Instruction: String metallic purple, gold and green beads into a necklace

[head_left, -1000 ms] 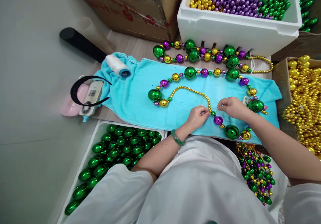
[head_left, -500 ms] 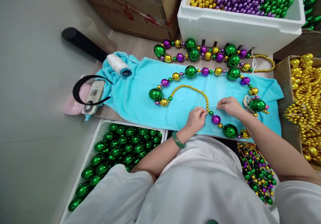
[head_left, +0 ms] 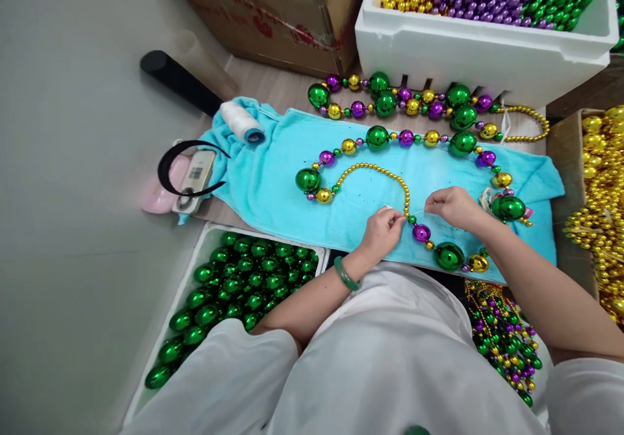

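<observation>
— Her right hand has drawn a little away from the left hand, pulling thin thread taut; both pinch it on the turquoise towel.

— The shiny bead necklace looks light, floppy, slippery; hold the string.

— The white foam box holds loose beads.

The whole scene slides a little right and down as the head turns. The right hand lifts slightly away from the small green bead it was pressing a second ago, and now a thin thread shows taut between it and the left hand. The left hand closes in tighter on the end of the gold bead strand.
</observation>
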`<act>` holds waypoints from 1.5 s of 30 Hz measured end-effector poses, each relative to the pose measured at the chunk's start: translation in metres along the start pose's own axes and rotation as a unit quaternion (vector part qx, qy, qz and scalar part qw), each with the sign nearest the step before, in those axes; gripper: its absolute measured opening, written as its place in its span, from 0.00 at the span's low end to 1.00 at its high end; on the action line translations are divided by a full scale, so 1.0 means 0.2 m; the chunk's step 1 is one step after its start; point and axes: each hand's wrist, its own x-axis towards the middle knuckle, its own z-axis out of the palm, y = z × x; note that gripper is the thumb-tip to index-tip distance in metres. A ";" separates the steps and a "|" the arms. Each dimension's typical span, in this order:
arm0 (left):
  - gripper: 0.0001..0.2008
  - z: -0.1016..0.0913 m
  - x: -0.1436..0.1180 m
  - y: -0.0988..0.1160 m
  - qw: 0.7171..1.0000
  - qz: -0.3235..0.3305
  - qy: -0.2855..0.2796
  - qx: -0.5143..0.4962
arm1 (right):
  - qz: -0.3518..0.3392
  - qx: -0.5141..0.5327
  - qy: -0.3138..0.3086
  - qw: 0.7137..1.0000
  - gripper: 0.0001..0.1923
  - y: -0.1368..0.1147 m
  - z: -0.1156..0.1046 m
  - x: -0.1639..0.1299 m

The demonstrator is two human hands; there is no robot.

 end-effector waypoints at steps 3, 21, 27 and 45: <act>0.05 -0.01 0.02 0.01 0.999 -0.029 0.000 -0.013 | -0.020 -0.019 0.011 1.000 0.09 -0.03 0.00 -0.02; 0.05 -0.07 0.04 0.06 0.994 0.012 0.082 -0.068 | -0.025 -0.110 0.076 0.991 0.11 -0.13 0.03 -0.21; 0.10 -0.11 0.06 0.09 0.964 -0.090 0.065 -0.241 | -0.022 -0.147 0.064 0.987 0.11 -0.18 0.02 -0.22; 0.09 -0.14 0.09 0.08 0.943 -0.138 -0.015 -0.301 | -0.112 -0.365 0.010 0.924 0.15 -0.28 0.09 -0.19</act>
